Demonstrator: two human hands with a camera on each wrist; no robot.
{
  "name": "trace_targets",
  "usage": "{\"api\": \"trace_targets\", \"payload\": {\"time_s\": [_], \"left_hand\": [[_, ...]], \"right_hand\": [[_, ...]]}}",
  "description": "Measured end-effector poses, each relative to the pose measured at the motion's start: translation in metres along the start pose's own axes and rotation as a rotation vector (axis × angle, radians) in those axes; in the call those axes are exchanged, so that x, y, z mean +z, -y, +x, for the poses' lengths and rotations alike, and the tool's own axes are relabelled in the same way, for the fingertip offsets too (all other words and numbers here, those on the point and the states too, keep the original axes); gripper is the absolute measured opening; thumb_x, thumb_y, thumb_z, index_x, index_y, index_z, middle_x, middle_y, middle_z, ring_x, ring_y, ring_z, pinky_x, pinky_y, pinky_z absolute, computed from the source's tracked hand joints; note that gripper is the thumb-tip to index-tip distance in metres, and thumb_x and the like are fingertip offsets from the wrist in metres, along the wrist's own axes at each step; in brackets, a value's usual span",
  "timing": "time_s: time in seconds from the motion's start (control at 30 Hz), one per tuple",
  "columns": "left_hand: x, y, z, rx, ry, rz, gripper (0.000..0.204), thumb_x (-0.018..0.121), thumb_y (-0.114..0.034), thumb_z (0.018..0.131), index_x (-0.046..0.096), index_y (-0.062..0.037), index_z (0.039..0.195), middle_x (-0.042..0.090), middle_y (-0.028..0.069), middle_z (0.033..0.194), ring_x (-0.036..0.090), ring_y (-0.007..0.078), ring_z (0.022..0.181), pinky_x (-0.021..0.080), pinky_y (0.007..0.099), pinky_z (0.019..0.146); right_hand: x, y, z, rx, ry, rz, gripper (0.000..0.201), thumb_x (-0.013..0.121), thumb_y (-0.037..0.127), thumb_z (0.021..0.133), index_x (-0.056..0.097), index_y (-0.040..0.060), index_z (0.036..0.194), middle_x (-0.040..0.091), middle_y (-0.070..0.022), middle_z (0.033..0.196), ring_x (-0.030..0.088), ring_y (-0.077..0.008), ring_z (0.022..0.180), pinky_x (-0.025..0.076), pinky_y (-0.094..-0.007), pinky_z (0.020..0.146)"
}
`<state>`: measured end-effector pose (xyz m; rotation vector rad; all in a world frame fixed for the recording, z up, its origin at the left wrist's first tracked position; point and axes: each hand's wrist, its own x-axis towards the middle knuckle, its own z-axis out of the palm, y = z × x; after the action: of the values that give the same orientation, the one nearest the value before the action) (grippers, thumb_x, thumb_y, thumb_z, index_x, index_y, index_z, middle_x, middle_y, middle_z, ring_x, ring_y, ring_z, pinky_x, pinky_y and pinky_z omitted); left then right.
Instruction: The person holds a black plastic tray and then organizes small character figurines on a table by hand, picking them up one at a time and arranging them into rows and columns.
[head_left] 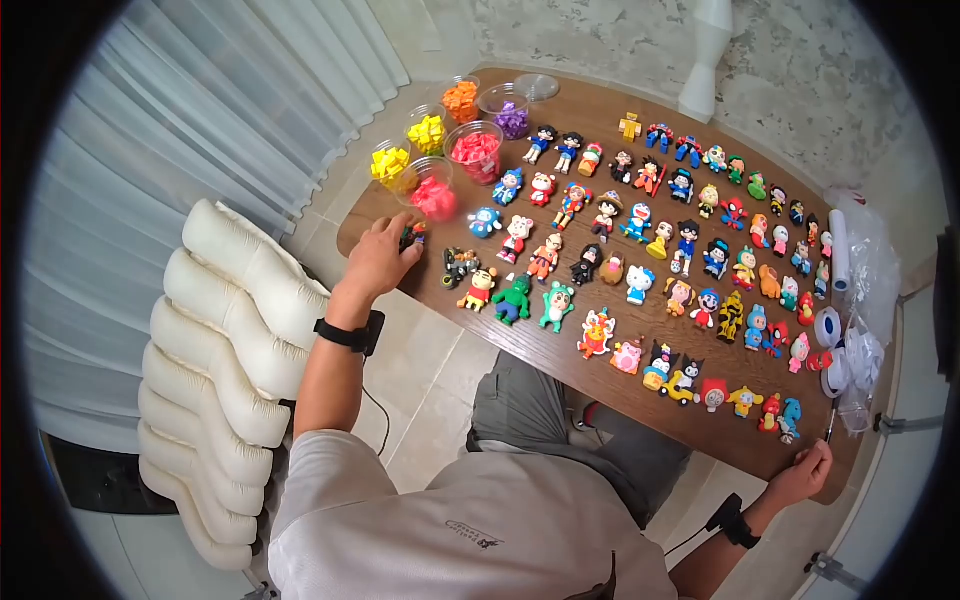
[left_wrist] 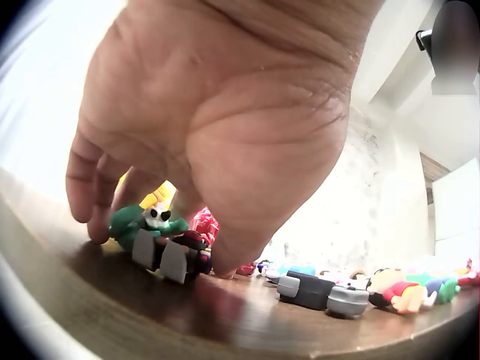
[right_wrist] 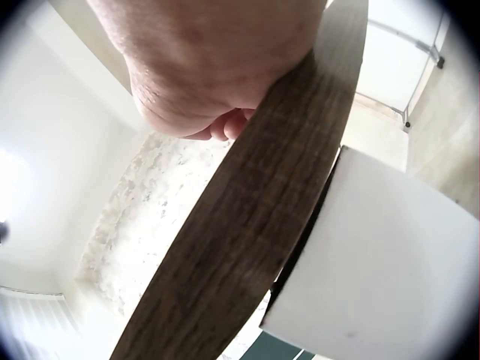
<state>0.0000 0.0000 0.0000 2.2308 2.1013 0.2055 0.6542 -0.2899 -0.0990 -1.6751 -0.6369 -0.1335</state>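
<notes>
At the table's left end my left hand (head_left: 380, 255) reaches down over a small toy figurine (left_wrist: 156, 232). It has a green body, a white face and grey-soled feet, and lies on the wood between my thumb and fingers. My palm covers part of it in the head view. A toy figure on a black motorbike (head_left: 460, 267) stands just right of that hand. By the right front corner my right hand (head_left: 803, 477) has its fingers curled, pinching a thin dark pen-like thing (head_left: 829, 430). In the right wrist view the table edge (right_wrist: 247, 187) hides the fingertips.
Rows of colourful figurines (head_left: 640, 225) cover the table. Clear cups hold yellow pieces (head_left: 390, 163), red pieces (head_left: 475, 150), orange pieces (head_left: 461, 100) and purple pieces (head_left: 511, 120). Tape rolls (head_left: 828, 327) and plastic bags (head_left: 868, 270) lie on the right. A cream cushioned chair (head_left: 220, 350) stands left.
</notes>
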Motion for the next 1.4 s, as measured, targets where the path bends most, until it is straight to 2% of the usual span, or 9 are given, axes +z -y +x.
{"api": "trace_targets", "payload": {"time_s": [0.23,0.37,0.57,0.7,0.8,0.9,0.93,1.07,1.4], "left_hand": [[-0.016,0.022,-0.018,0.03,-0.124,-0.104,0.045,0.067,-0.029,0.092,0.059,-0.0027,0.128,0.062,0.0221,0.126,0.06,0.0393,0.117,0.05,0.0454,0.096],[-0.065,-0.028,-0.01,0.061,-0.117,-0.13,0.036,0.067,-0.028,0.093,0.065,-0.0009,0.116,0.069,0.019,0.113,0.068,0.0358,0.098,0.054,0.0429,0.085],[-0.103,-0.155,0.064,0.46,0.035,-0.159,0.025,0.063,-0.023,0.095,0.067,-0.0015,0.108,0.071,0.0162,0.096,0.068,0.0318,0.087,0.053,0.0402,0.078],[-0.069,-0.221,0.163,0.588,0.234,-0.006,0.028,0.064,-0.03,0.093,0.068,-0.006,0.107,0.072,0.0161,0.096,0.069,0.0344,0.09,0.053,0.0444,0.079],[-0.04,-0.269,0.213,0.565,0.171,0.239,0.033,0.066,-0.035,0.09,0.069,-0.0075,0.108,0.072,0.0162,0.103,0.069,0.0343,0.096,0.052,0.0467,0.083],[-0.016,-0.307,0.243,0.48,0.201,0.342,0.037,0.066,-0.035,0.088,0.068,-0.0098,0.115,0.071,0.0161,0.113,0.066,0.0346,0.107,0.052,0.0458,0.09],[-0.008,-0.313,0.254,0.48,0.243,0.344,0.048,0.067,-0.032,0.087,0.062,-0.0124,0.13,0.067,0.0168,0.125,0.062,0.0357,0.119,0.049,0.0443,0.099],[0.041,-0.322,0.307,0.606,0.295,0.319,0.074,0.072,-0.031,0.083,0.044,-0.0095,0.149,0.062,0.0198,0.135,0.057,0.0371,0.127,0.046,0.0439,0.106],[0.083,-0.302,0.346,0.647,0.201,0.24,0.046,0.064,-0.022,0.082,0.062,-0.006,0.125,0.069,0.0209,0.118,0.064,0.0382,0.113,0.05,0.0441,0.097]], "right_hand": [[0.0,0.001,0.0,0.02,-0.006,-0.016,0.02,0.058,0.02,0.102,0.067,0.0031,0.098,0.052,0.0022,0.076,0.044,-0.0052,0.067,0.038,-0.0222,0.059],[0.0,-0.001,-0.002,0.02,-0.016,0.024,0.019,0.058,0.019,0.103,0.067,0.0023,0.099,0.052,0.002,0.075,0.043,-0.0049,0.066,0.036,-0.0218,0.058],[0.0,-0.001,-0.002,0.031,-0.01,0.086,0.019,0.058,0.017,0.103,0.066,0.0009,0.099,0.051,0.0016,0.074,0.042,-0.0046,0.064,0.034,-0.0213,0.057],[0.001,0.002,-0.003,0.049,-0.028,0.087,0.017,0.057,0.015,0.103,0.065,0.001,0.098,0.053,0.0007,0.078,0.043,-0.0046,0.066,0.035,-0.0207,0.058],[-0.003,-0.003,-0.007,0.085,-0.033,0.125,0.016,0.057,0.013,0.103,0.064,0.001,0.097,0.055,0.0001,0.083,0.044,-0.0047,0.067,0.035,-0.0204,0.059],[0.0,0.0,-0.007,0.107,-0.064,0.155,0.015,0.056,0.012,0.102,0.063,0.0009,0.095,0.056,-0.0003,0.084,0.043,-0.0049,0.067,0.035,-0.0205,0.059],[0.0,0.002,-0.008,0.112,-0.074,0.159,0.014,0.056,0.011,0.102,0.062,0.0009,0.094,0.055,-0.0004,0.084,0.043,-0.005,0.067,0.035,-0.0206,0.059],[0.001,0.004,-0.008,0.097,-0.073,0.157,0.015,0.056,0.011,0.102,0.061,0.0007,0.093,0.055,-0.0008,0.084,0.042,-0.0052,0.067,0.034,-0.021,0.059],[0.0,0.004,-0.01,0.112,-0.09,0.163,0.019,0.055,0.015,0.104,0.063,-0.0003,0.097,0.049,0.0005,0.077,0.04,-0.0052,0.066,0.032,-0.0212,0.059]]}}
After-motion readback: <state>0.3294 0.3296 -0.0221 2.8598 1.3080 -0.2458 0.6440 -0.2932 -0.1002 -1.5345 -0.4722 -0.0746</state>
